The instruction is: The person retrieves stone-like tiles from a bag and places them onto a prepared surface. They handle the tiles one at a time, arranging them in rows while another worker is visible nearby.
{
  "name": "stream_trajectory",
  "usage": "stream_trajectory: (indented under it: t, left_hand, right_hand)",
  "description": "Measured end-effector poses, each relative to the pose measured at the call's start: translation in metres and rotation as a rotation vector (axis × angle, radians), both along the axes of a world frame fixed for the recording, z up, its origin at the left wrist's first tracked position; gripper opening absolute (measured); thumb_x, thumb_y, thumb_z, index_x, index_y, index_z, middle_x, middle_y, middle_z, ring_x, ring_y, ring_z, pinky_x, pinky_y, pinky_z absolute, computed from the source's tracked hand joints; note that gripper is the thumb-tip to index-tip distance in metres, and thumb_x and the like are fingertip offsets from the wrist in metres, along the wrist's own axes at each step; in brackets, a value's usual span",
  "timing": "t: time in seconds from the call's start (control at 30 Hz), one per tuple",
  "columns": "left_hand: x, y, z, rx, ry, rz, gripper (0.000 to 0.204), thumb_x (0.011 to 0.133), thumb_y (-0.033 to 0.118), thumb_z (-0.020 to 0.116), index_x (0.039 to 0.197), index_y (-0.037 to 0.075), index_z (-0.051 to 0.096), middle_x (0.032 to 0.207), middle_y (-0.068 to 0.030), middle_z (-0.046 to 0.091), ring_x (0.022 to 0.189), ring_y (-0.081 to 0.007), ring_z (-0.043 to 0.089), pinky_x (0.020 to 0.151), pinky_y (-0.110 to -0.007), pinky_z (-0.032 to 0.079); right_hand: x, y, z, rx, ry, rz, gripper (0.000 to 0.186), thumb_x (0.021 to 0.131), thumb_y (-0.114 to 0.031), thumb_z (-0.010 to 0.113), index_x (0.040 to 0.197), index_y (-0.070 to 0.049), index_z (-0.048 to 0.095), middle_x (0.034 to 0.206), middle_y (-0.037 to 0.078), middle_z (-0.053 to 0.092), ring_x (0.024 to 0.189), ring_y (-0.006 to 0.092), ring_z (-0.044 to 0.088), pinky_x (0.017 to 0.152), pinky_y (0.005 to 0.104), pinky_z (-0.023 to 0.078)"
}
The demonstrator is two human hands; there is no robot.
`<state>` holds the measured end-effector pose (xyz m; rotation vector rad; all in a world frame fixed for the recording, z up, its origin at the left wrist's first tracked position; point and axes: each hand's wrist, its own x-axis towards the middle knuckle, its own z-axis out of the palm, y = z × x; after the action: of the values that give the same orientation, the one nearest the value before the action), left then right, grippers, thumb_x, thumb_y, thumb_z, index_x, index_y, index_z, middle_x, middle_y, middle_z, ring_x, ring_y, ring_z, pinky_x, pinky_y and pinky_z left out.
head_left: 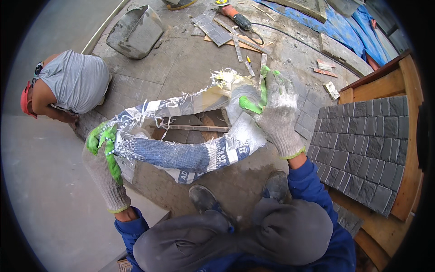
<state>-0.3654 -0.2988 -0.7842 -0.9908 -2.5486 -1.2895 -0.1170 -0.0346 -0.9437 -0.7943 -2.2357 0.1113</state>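
Note:
A torn woven plastic sack (170, 154), blue and white with frayed edges, spreads in a ragged loop between my hands. Its left end is in the grip of my left hand (103, 156), whose fingers are curled round it. Against the sack's right end lies my right hand (277, 109), fingers stretched out and thumb apart. Both hands wear grey knit gloves with green coating; the right one is dusted white. Through the gap in the sack, wooden strips (195, 128) and dark pieces show below.
At left a person (74, 84) in a grey top bends toward the floor. A grey tub (136, 34), an angle grinder (235, 17) with its cord, and a tile sheet (212, 29) lie ahead. Stone-look tile sheets (362, 149) lean on wood at right. A blue tarp (335, 29) is beyond.

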Motion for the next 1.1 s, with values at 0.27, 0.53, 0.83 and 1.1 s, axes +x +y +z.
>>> stream_trajectory:
  t: [0.27,0.53,0.83,1.1]
  left_hand:
    - [-0.037,-0.015,0.012,-0.73,-0.156,-0.017,0.021,0.091,0.017,0.068,0.09,-0.004,0.067,0.073,-0.0043,0.06,0.066,-0.0112,0.049,0.059,-0.033,0.043]
    - [-0.121,-0.005,0.02,-0.601,0.114,-0.167,0.018,0.088,0.013,0.068,0.083,-0.003,0.062,0.069,-0.0049,0.058,0.067,-0.0138,0.048,0.061,-0.034,0.042]
    - [-0.01,0.058,0.013,-0.372,0.255,-0.296,0.036,0.086,0.021,0.073,0.12,0.008,0.07,0.095,-0.0176,0.073,0.085,-0.0326,0.073,0.076,-0.036,0.055]
    - [0.091,0.116,0.022,-0.868,0.454,-0.344,0.07,0.084,0.042,0.078,0.144,0.011,0.056,0.108,-0.0195,0.071,0.097,-0.0351,0.072,0.081,-0.044,0.056]
  right_hand:
    - [0.024,0.021,-0.014,-0.698,-0.237,0.039,0.084,0.079,-0.071,0.072,0.118,0.003,0.067,0.102,0.028,0.071,0.093,0.0403,0.07,0.084,0.0491,0.055]
    - [-0.008,-0.076,-0.014,-1.114,-0.201,0.573,0.055,0.088,-0.045,0.072,0.096,0.009,0.065,0.076,0.03,0.065,0.065,0.0365,0.065,0.063,0.0465,0.052]
    - [0.037,0.071,-0.04,-1.652,0.261,0.257,0.062,0.095,-0.058,0.065,0.116,0.0,0.067,0.09,0.017,0.074,0.084,0.0209,0.074,0.061,0.0351,0.058]
    - [-0.027,0.1,-0.123,-0.696,-0.481,-0.318,0.065,0.089,-0.052,0.065,0.12,0.004,0.064,0.105,0.025,0.074,0.1,0.0392,0.073,0.083,0.05,0.058]
